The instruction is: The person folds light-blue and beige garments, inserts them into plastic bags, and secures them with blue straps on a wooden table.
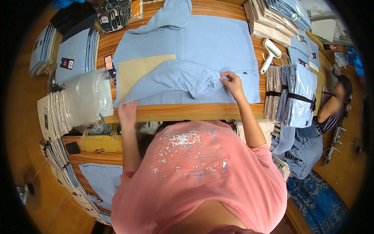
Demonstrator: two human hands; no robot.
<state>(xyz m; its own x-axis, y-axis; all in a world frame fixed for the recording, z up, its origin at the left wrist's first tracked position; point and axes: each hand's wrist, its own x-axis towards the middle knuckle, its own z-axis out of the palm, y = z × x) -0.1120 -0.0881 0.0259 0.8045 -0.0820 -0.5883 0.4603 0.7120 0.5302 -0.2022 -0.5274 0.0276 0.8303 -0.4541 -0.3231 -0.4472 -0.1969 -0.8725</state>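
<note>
A light blue garment (218, 43) lies spread over the striped wooden table in front of me, with a sleeve (171, 17) bunched at its far edge. A flat beige card (130, 70) rests on its left half. Across the card's near part runs a loose, wrinkled fold of the same blue cloth (167, 80). My left hand (128, 113) has its fingers closed at the garment's near left corner, by the end of this fold. Toward the right, my right hand (233, 85) pinches the cloth between thumb and fingers, beside a small dark mark on the fabric.
A white lint roller (270, 54) lies right of the garment. Packed, folded garments stand in stacks at the left (78, 54), far right (270, 21) and right (292, 93). Clear plastic bags (87, 91) lie at the left. Another person (335, 101) is at the far right.
</note>
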